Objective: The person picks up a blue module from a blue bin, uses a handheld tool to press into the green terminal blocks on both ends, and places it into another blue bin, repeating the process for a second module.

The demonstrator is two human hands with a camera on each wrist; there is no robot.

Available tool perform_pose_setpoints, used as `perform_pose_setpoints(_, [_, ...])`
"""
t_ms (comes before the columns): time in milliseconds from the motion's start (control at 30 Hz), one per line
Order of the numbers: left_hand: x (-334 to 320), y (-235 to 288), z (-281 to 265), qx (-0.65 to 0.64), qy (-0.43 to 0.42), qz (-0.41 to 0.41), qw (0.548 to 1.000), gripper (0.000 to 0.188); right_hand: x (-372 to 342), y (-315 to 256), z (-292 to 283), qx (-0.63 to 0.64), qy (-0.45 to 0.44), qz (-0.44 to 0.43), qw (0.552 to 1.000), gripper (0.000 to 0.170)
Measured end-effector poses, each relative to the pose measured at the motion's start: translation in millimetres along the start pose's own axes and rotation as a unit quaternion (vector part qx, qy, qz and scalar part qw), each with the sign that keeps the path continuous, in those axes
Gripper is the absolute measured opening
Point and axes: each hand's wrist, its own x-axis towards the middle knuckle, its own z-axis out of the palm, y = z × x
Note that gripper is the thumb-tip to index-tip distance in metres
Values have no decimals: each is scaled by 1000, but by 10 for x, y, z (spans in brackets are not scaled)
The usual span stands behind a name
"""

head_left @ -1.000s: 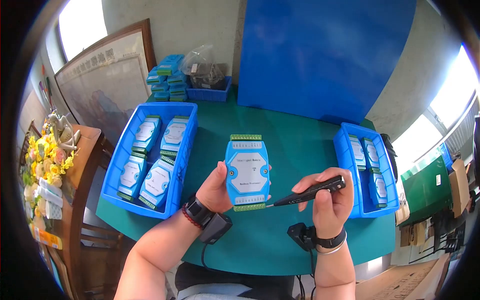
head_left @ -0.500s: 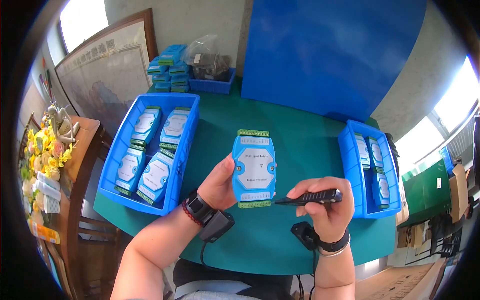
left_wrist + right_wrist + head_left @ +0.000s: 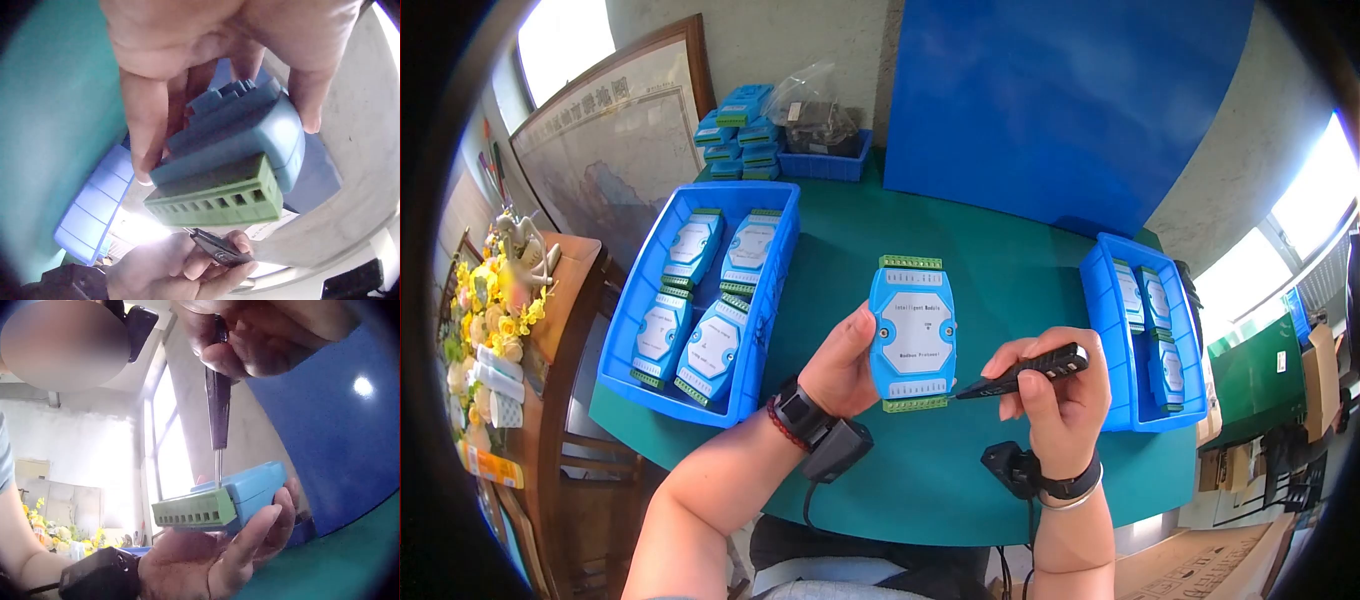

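My left hand (image 3: 842, 365) holds a blue module (image 3: 912, 325) with a grey label, upright in the head view, thumb at one side edge and fingers behind. Green terminal blocks run along its top and bottom ends. With thumb and fingers, my right hand (image 3: 1062, 405) grips a slim black screwdriver (image 3: 1025, 373). In the right wrist view, the metal shaft (image 3: 218, 467) comes down onto the right end of the green terminal block (image 3: 194, 511). From the left wrist view, the row of square openings in the near block (image 3: 212, 203) shows, the screwdriver's tip close beside it.
A blue bin (image 3: 775, 270) with several modules stands at left on the green table (image 3: 840, 235); another bin (image 3: 1100, 330) with modules is at right. Stacked modules (image 3: 740, 135) and a small blue tray (image 3: 825, 168) sit at the back, beside a big blue panel (image 3: 1060, 100).
The module and left hand have shifted slightly right and up in the head view. The right hand has moved a little with them, and the screwdriver is tilted more than half a second ago.
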Motion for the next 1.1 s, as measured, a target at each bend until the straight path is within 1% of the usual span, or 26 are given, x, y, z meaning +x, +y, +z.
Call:
perform_pose_setpoints(33, [3,-3,6,2,3,1,1000,89,-6,9,12,-1,26,22,999,20])
perform_pose_setpoints(167, [11,-2,3,0,-7,9,1000,88,-39,47,25,-39,14,-21,999,20])
perform_pose_setpoints(267, [9,-11,-3,7,-8,14,1000,88,-40,31,8,-43,12,-17,999,19])
perform_pose_setpoints(367, [14,20,21,0,-15,17,1000,90,-59,50,33,-37,16,-93,995,20])
perform_pose_setpoints(467, [-4,54,30,-34,-20,5,999,91,-62,41,-28,31,-11,-177,984,22])
perform_pose_setpoints(567, [-16,55,27,-38,-32,-2,999,92,-87,61,-30,104,-21,-138,985,24])
perform_pose_setpoints(600, [-16,51,25,-37,-33,-3,999,92,-78,60,-12,80,-39,-121,989,23])
perform_pose_setpoints(700, [-12,54,18,-24,-30,-10,999,92,-38,119,-19,74,-75,-117,988,22])
perform_pose_setpoints(833, [-7,43,6,-26,-41,-35,998,92,14,96,-120,64,-153,-138,976,22])
perform_pose_setpoints(933, [-16,46,37,-20,-42,-37,998,92,2,61,-114,81,-128,-102,983,24])
perform_pose_setpoints(1033, [-27,47,36,-2,-32,-36,999,93,41,52,-101,31,-171,-138,975,25])
perform_pose_setpoints(1100, [-29,39,31,-3,-22,-43,999,92,82,16,-129,-3,-218,-154,964,25])
